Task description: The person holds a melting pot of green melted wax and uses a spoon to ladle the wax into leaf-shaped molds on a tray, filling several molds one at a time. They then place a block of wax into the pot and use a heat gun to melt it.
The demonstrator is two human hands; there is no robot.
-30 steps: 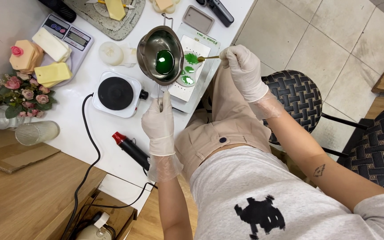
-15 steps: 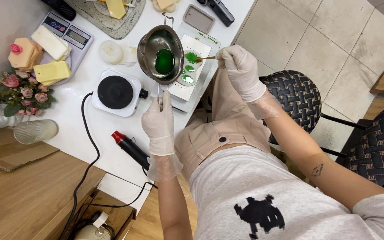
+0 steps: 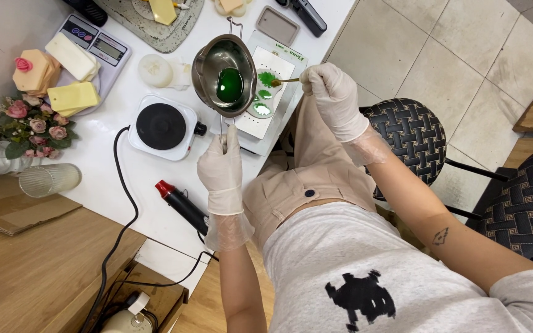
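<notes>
My gloved left hand point(image 3: 220, 169) grips the long handle of a steel melting pot point(image 3: 208, 65), held tilted over a white mould tray point(image 3: 274, 65). A pool of green liquid point(image 3: 229, 84) lies inside the pot near its lip. My gloved right hand point(image 3: 331, 92) pinches a small gold spoon point(image 3: 285, 81), its bowl resting at a green leaf-shaped filling point(image 3: 268, 79) in the tray. Two more green fillings point(image 3: 261, 109) sit just under the pot's rim.
A small white hot plate point(image 3: 161, 126) stands left of the pot. A kitchen scale point(image 3: 97, 46) carries pale soap bars. Pink flowers point(image 3: 26, 126), a ribbed glass point(image 3: 49, 180), a black and red heat tool point(image 3: 183, 206) and black woven chairs point(image 3: 411, 139) surround me.
The right hand and spoon have shifted slightly left toward the leaf filling. The pot stays tilted over the tray in nearly the same place.
</notes>
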